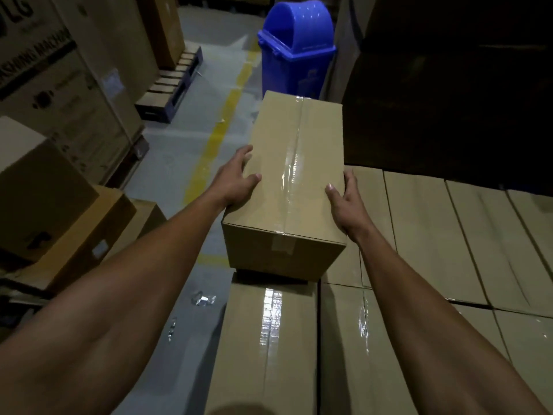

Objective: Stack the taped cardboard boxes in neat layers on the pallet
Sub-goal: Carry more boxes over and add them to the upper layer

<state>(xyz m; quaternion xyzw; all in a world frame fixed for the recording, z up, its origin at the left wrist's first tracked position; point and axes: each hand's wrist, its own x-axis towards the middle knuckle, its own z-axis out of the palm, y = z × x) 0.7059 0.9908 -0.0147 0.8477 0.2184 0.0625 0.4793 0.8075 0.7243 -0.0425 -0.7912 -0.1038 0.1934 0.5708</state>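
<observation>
A long taped cardboard box [294, 181] lies on top of the left end of a layer of like boxes [419, 235], lengthwise away from me. My left hand [238, 182] holds its left side, thumb on the top face and fingers down the side. On its right side is my right hand [348, 200], thumb on top and fingers between the box and the layer. Clear tape runs along the box's top seam. The pallet under the stack is hidden.
A blue swing-lid bin [297, 49] stands just beyond the box. A yellow floor line [215, 139] runs along the aisle on the left. Large appliance cartons [59, 94] and smaller boxes [45, 199] line the left side, with a wooden pallet [172, 82] behind. Dark stacks [449, 85] rise at right.
</observation>
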